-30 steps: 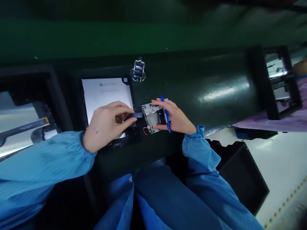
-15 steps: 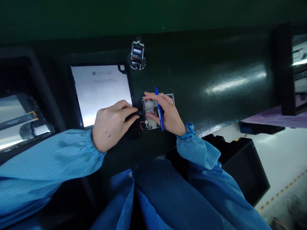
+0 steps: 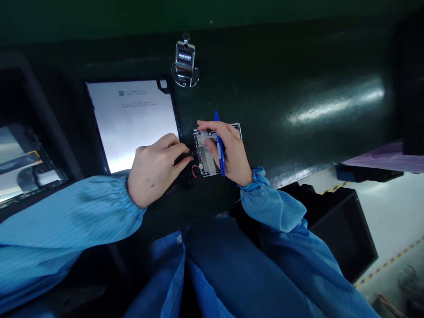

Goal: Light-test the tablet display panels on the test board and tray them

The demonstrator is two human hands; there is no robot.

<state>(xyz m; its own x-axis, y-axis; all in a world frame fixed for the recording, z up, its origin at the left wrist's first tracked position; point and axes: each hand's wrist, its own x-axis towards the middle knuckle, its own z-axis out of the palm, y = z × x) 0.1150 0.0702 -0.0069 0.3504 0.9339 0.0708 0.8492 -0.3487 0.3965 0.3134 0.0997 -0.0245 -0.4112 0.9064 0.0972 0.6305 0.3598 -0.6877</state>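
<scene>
My left hand (image 3: 155, 168) pinches a small dark flat strip, mostly hidden under its fingers, at the left edge of a small circuit board (image 3: 205, 154). My right hand (image 3: 228, 152) presses down on that board with its fingers and holds a blue pen (image 3: 218, 143) between them. The board lies on the dark green bench (image 3: 298, 88), with a red wire loop (image 3: 194, 172) at its near corner. Just left of it a tablet with its silver back up (image 3: 132, 119) rests in a black tray.
A metal tally counter (image 3: 184, 59) stands behind the tablet. Another opened device (image 3: 23, 168) lies in a tray at the far left. Black bins (image 3: 338, 221) sit on the floor at the right, below the bench edge.
My left hand has brought the dark strip rightward up to the board's left edge. My right hand has lowered the board flat onto the bench. The view has shifted down.
</scene>
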